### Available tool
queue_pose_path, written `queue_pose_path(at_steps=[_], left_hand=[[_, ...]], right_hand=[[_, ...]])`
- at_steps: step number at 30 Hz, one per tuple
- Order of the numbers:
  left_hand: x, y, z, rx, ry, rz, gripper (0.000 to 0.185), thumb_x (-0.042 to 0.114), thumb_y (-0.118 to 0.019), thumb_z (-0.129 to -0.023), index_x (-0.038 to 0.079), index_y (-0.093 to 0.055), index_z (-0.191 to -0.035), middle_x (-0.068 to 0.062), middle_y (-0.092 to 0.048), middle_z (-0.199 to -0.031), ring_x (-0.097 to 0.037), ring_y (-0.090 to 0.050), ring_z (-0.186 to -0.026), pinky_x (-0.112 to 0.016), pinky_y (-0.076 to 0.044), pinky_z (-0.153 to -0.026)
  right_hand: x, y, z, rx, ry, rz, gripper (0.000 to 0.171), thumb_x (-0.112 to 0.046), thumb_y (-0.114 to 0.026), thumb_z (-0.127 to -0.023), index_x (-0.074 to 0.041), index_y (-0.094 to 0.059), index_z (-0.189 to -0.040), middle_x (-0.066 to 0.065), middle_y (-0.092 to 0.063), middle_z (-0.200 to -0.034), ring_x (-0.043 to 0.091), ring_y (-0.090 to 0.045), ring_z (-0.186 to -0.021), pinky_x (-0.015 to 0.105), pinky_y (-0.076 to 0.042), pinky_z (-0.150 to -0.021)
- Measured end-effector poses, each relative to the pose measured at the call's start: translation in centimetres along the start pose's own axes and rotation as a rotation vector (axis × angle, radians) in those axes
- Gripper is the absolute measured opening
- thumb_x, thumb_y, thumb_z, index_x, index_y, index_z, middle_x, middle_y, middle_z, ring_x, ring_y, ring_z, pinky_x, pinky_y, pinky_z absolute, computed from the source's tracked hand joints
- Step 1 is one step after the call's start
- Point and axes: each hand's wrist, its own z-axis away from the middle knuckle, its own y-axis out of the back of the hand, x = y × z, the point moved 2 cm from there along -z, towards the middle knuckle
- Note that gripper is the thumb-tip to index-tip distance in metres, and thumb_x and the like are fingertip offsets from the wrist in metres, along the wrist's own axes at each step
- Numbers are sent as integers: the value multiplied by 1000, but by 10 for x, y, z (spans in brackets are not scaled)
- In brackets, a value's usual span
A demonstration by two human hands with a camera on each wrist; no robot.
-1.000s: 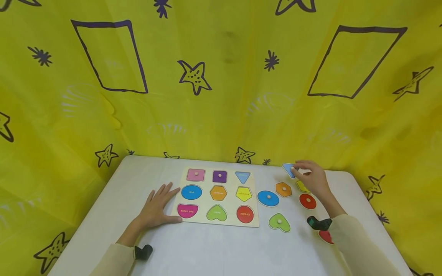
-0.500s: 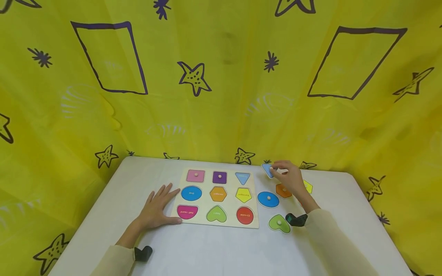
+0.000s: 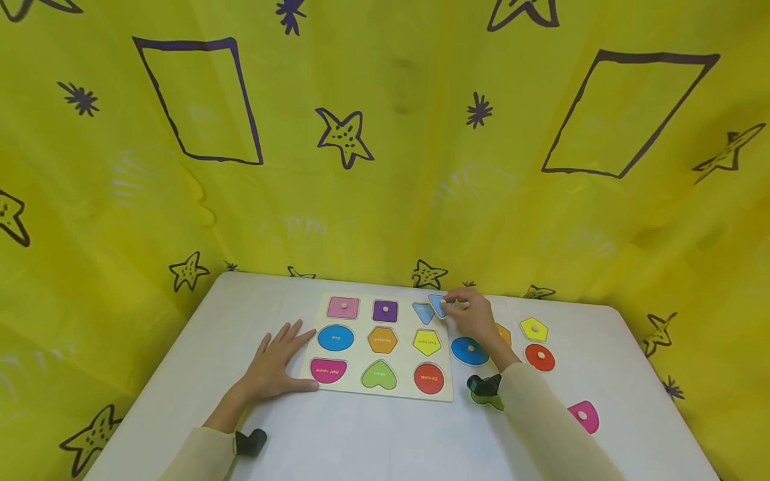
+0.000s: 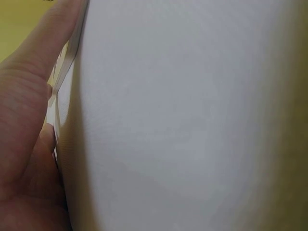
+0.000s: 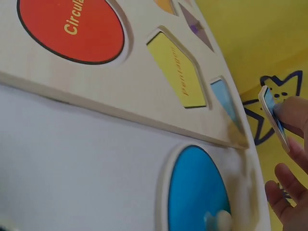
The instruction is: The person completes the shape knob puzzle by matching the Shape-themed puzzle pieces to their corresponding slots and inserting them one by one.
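A person sits at a white worktop [image 3: 373,434] in front of a yellow curtain with drawn stars. Their right hand [image 3: 475,319] pinches a blue triangle piece [image 3: 437,304] by its small knob, holding it in the air, tilted on edge rather than flat. The piece hangs just beside the far right corner of a wooden puzzle board [image 3: 361,347] — directly over or a touch to the right of the blue triangular slot [image 3: 423,311] in the top row; the exact overlap cannot be told. From the right wrist view the piece [image 5: 274,118] sits above and beyond that slot [image 5: 225,103], apart from the board, its flat face turned sideways.

The left hand [image 3: 273,361] lies flat with fingers spread and relaxed, touching the board's left edge — well apart from the triangle. The right hand is the nearer by far.

On the worktop to the right of the board lie loose pieces: a blue oval [image 3: 469,351], a yellow pentagon [image 3: 534,329], a red circle [image 3: 540,357], a pink half-round [image 3: 582,416].
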Motion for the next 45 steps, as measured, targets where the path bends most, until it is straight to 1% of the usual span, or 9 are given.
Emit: queue_pose_path(at_steps=[9,12,18,23,26,31,35,40,45], left_hand=[[0,-1,-1,1,2,-2,106,63,-84,-69,20,-44,-157,-18,-26,-167,-44,-14,-155,-71,-1,-119],[-1,-2,-2,-2,3,0,106,63,-84,-70,19,-44,-158,-18,-26,-168,-44,-14,-155,-71,0,-119],[0,-1,-3,-7,4,-5,108,63,-84,-69,19,-43,-158,-18,-25,-168,-44,-13,-155,-71,1,-120],[1,-1,-4,-3,0,-3,107,63,-85,-69,20,-43,-158,-17,-26,-168,-44,-14,-155,-71,0,-120],[0,-1,-3,4,-7,-8,106,64,-84,-69,20,-44,-157,-18,-26,-167,-44,-15,-155,-72,0,-119],[-1,-1,-2,10,-12,-6,106,64,-84,-70,19,-44,-157,-19,-27,-167,-45,-15,-154,-73,-1,-119],[-1,-1,-2,0,0,-3,105,64,-83,-70,20,-44,-157,-18,-26,-167,-45,-14,-155,-72,0,-119],[-2,-2,-2,0,5,1,106,64,-84,-70,20,-43,-158,-18,-26,-168,-44,-14,-155,-71,0,-119],[-3,-2,-2,7,-2,3,107,64,-84,-69,19,-44,-157,-19,-27,-167,-45,-14,-154,-72,0,-119]], right_hand=[[-1,-20,-2,-14,31,-20,14,-16,-75,-95,-4,-77,-103,18,-67,-125,39,-57,-119,57,-47,-104],[-1,-23,-2,-22,45,-14,13,-15,-76,-94,-4,-77,-102,18,-68,-121,38,-58,-117,56,-48,-103],[1,-28,-5,-22,67,25,13,-14,-76,-94,-4,-77,-101,17,-69,-119,38,-58,-121,57,-46,-107],[1,-31,-7,-19,60,30,12,-14,-77,-93,-4,-78,-100,16,-70,-118,37,-57,-124,55,-45,-109],[1,-34,-8,-20,62,39,13,-15,-77,-93,-4,-78,-100,15,-71,-117,36,-57,-124,56,-43,-110],[2,-37,-9,-16,72,50,12,-14,-77,-92,-4,-79,-99,15,-72,-116,36,-55,-125,57,-34,-115],[1,-38,-8,-21,60,54,13,-15,-77,-92,-4,-79,-99,16,-71,-119,36,-53,-126,58,-30,-116],[2,-40,-8,-24,43,65,15,-17,-76,-94,-4,-79,-101,17,-67,-124,38,-49,-128,59,-31,-115],[4,-42,-8,-17,39,67,15,-16,-76,-93,-4,-79,-101,17,-67,-126,38,-49,-128,58,-32,-114]])
